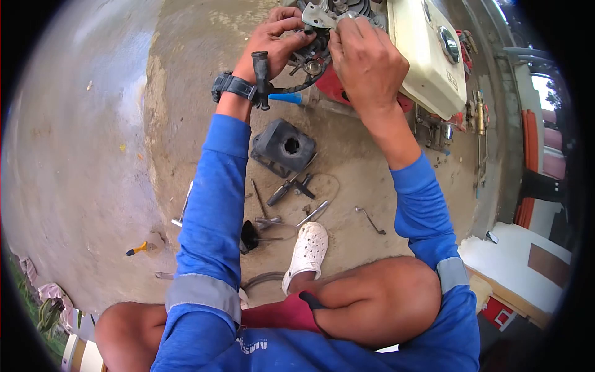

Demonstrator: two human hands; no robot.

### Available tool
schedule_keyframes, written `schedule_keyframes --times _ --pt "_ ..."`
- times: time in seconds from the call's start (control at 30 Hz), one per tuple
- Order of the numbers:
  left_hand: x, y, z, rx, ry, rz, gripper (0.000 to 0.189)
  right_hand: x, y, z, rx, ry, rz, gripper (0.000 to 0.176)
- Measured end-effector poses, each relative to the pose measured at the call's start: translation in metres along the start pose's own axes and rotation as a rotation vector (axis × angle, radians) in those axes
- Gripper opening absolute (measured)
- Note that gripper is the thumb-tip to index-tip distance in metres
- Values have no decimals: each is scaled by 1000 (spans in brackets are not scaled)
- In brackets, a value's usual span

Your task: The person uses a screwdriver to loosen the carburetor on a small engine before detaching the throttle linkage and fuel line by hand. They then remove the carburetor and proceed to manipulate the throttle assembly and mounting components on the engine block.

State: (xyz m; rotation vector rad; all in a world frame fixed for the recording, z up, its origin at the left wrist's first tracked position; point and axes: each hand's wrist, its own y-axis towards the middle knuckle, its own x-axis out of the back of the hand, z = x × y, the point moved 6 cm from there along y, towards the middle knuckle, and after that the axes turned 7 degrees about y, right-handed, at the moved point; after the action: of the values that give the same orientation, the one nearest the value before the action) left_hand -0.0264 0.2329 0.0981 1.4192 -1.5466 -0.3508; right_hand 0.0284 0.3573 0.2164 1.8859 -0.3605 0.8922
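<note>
Both hands are at the top of the view, on a small engine with a cream fuel tank [427,56]. Between them lies a flat grey metal bracket [318,17]. My left hand [276,43] is closed at the bracket's left side, thumb and fingers pinched by a small black part. My right hand [370,62] has its fingers curled at the bracket's right end; what they grip is hidden. Dark engine parts [315,59] show below the bracket. A black rubber spark plug cap [261,74] on a cable hangs in front of my left wrist.
On the concrete floor lie a black plastic housing [285,147], a black-handled T-shaped tool [290,189], a metal socket wrench [310,214], a bent wrench [370,221] and a yellow-black brush [139,248]. A blue-handled tool [286,98] lies near the engine. My white clog [308,251] is close to the tools.
</note>
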Motion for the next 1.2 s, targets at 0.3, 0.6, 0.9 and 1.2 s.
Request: schedule_keyframes --times 0.3,0.6,0.9,1.2 --pt "-12 -4 21 421 -393 -156 37 -6 -1 4 10 33 -27 25" --pt "-6 1 10 105 -19 -284 33 -6 0 2 7 42 2 25" --pt "10 7 -21 -115 102 -191 29 -4 -1 4 2 29 -5 24" --pt "-15 -1 12 -148 193 -274 32 -8 -3 6 -56 33 -40 28"
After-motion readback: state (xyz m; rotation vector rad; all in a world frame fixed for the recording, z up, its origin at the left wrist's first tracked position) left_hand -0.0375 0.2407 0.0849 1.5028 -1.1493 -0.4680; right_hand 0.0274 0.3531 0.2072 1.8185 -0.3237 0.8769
